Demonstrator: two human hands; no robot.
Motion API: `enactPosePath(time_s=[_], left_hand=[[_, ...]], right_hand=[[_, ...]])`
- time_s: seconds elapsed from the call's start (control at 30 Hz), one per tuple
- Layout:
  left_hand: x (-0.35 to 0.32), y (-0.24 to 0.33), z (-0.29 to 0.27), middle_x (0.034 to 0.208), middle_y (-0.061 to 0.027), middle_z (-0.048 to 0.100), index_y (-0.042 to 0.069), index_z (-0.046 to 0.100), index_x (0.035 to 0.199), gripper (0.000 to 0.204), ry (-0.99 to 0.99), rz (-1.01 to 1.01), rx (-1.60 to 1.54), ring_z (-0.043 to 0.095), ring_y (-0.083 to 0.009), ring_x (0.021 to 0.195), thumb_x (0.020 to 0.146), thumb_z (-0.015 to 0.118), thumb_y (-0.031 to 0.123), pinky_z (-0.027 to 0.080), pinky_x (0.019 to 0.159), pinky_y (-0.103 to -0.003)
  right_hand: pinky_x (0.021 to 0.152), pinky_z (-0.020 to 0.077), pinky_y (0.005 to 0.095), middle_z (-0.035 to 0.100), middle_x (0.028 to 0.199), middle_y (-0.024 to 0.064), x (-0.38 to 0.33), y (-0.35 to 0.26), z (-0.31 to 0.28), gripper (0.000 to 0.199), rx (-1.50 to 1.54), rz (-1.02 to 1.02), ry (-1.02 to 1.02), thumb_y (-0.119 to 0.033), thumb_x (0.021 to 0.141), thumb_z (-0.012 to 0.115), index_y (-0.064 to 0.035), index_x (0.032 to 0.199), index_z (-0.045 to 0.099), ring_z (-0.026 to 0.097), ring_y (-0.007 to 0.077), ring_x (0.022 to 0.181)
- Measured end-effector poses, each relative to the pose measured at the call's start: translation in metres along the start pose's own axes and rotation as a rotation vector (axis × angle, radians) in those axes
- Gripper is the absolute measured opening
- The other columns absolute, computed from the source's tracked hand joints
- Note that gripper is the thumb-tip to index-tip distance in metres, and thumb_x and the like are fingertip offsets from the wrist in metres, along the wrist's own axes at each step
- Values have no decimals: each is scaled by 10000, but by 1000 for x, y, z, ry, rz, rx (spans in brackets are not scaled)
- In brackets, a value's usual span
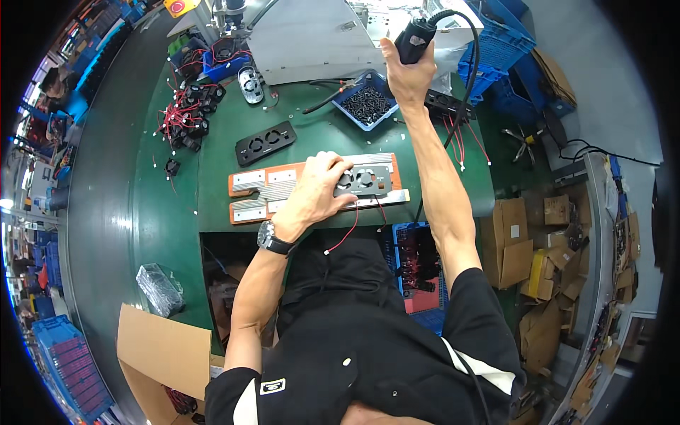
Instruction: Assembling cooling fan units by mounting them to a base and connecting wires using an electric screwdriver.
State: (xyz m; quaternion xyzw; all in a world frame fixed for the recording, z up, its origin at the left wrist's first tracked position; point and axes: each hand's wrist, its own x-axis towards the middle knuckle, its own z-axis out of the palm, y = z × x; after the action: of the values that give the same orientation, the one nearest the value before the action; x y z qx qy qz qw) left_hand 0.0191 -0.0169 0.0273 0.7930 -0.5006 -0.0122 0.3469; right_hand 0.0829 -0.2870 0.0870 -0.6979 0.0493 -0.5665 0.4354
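Note:
My left hand (316,190), with a watch on the wrist, grips the left end of a dark fan panel (383,180). The panel has round fan openings and lies on an orange fixture (241,183) with silver metal strips. Thin red wires hang from its near edge over the table edge. At the far right my right hand (411,78) is closed around a black corded electric screwdriver (415,41), held up away from the panel. The tool's tip is hidden. Beyond the fixture lies another black fan panel (265,144), apart from both hands.
A blue tray (368,128) of black screws stands beyond the fixture, with pliers (333,95) beside it. Small fans (185,117) with red wires are heaped at left. Black parts (448,106) with wires lie right. An open carton (166,347) stands at lower left.

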Motion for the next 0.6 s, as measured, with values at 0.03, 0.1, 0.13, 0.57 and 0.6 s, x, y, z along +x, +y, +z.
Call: enactPosePath(time_s=[0.03, 0.1, 0.13, 0.57, 0.6], left_hand=[[-1, -3, 4, 1209, -152, 605, 33, 662, 1263, 647, -25, 2, 6, 560, -345, 1127, 690, 915, 194, 469, 992, -436], [-3, -5, 5, 1207, -150, 605, 30, 659, 1267, 653, -54, 5, 12, 561, -344, 1121, 688, 914, 196, 468, 989, -435], [-3, -4, 2, 1215, -153, 604, 24, 657, 1270, 656, -62, -6, 9, 560, -342, 1132, 695, 913, 207, 467, 997, -434], [35, -7, -13, 1078, -103, 761, 12, 702, 1282, 435, 438, -313, -439, 702, -128, 880, 892, 823, 161, 567, 810, -274], [41, -14, -8, 1084, -99, 760, 17, 696, 1297, 431, 446, -307, -544, 704, -121, 867, 903, 812, 147, 566, 802, -262]], right_hand=[[528, 477, 261, 634, 728, -17, -1, 1, 1, 385, 6, -21, 0, -206, 855, 885, -35, 1000, 573, 579, 75, 597], [531, 479, 254, 635, 738, -15, 0, 0, 4, 373, 43, 0, -11, -174, 859, 880, -38, 1006, 566, 592, 78, 601], [533, 484, 252, 634, 743, -11, 2, -4, 4, 378, 91, -17, 5, -179, 859, 881, -41, 1009, 564, 600, 83, 600], [539, 562, 288, 636, 744, 69, 24, -113, -10, 362, 691, 31, 68, -209, 914, 825, -16, 1071, 562, 641, 158, 592], [528, 573, 312, 622, 728, 96, 25, -118, -11, 341, 739, -14, 91, -204, 937, 793, -13, 1104, 566, 635, 182, 584]])
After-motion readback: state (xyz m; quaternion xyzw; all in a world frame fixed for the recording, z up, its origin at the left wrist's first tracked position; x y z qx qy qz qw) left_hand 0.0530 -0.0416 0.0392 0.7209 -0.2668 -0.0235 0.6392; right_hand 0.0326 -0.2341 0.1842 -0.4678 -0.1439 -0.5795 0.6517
